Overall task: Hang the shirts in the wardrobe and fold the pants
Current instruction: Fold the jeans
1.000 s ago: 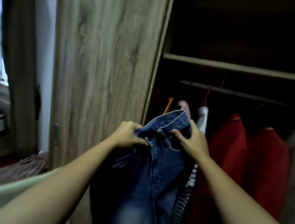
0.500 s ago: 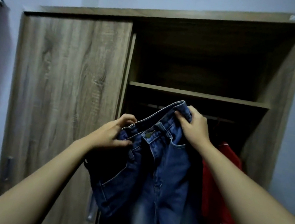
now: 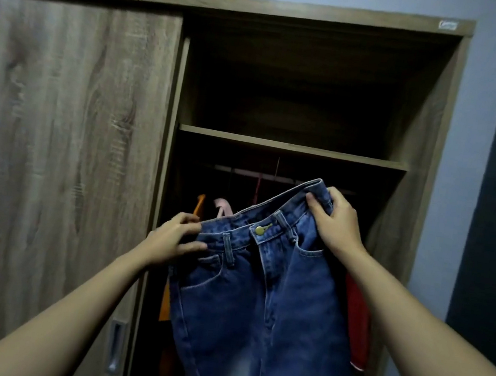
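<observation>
Jeans (image 3: 259, 301) held up by the waistband, front and brass button (image 3: 259, 229) facing the camera, legs hanging down out of frame, right in front of the open right bay of the wardrobe (image 3: 297, 11). Left hand (image 3: 169, 240) pinches the left waistband end, thumb on the front, fingers (image 3: 186, 218) curled over the top edge; right hand (image 3: 339, 223) grips the right end higher up, so the waistband slopes up to the right. Behind the denim, under the shelf (image 3: 290, 146): rail (image 3: 242, 172) with an orange garment (image 3: 165, 300) at left and a red garment (image 3: 355, 324) at right; sliding door (image 3: 57, 129) covers the left bay.
</observation>
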A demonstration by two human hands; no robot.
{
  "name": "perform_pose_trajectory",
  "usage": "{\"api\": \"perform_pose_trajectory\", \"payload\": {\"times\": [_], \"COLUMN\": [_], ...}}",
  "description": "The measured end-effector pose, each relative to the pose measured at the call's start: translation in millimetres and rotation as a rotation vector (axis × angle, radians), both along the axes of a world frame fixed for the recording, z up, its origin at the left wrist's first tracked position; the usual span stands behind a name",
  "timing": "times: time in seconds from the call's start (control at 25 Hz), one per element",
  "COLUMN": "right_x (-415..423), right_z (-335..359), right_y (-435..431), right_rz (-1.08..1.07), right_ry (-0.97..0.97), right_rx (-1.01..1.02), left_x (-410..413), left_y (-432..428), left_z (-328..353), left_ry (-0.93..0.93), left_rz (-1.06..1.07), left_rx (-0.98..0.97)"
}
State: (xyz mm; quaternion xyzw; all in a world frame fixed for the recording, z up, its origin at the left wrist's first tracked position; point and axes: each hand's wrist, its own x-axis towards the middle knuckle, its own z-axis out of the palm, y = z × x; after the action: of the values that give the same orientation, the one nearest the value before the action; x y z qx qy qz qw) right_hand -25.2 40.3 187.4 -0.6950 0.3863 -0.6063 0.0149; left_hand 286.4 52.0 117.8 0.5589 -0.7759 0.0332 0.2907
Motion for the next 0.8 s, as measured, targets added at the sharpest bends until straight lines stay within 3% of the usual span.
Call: {"api": "perform_pose_trajectory", "payload": {"times": [0.12,0.2,0.36,0.48,0.68,0.8], "right_x": [-24,-39,-59,-72,-65,-64], "right_z": [-2,-4,-18,-33,-27,-31], "right_y": [-1,-2,5,1,3,3], "right_rz": [-0.034,-0.079,-0.009,-0.062,-0.109,0.009], "right_ry": [0.008,0.015,0.062,0.155,0.031,0.065], "right_rx": [0.086,0.158,0.280,0.183,0.025,0.124], "left_x": [-12,-21,-41,-47,-43,-31], "left_y": [-6,-13,-13,-8,-3,2], "left_z": [17,26,34,43,70,73], "left_ry": [0.288,0.377,0.317,0.284,0.214,0.227], "left_rz": [0.000,-0.014,0.010,0.030,-0.029,-0.104], "left_rx": [-0.110,-0.150,-0.288,-0.380,-0.292,-0.227]}}
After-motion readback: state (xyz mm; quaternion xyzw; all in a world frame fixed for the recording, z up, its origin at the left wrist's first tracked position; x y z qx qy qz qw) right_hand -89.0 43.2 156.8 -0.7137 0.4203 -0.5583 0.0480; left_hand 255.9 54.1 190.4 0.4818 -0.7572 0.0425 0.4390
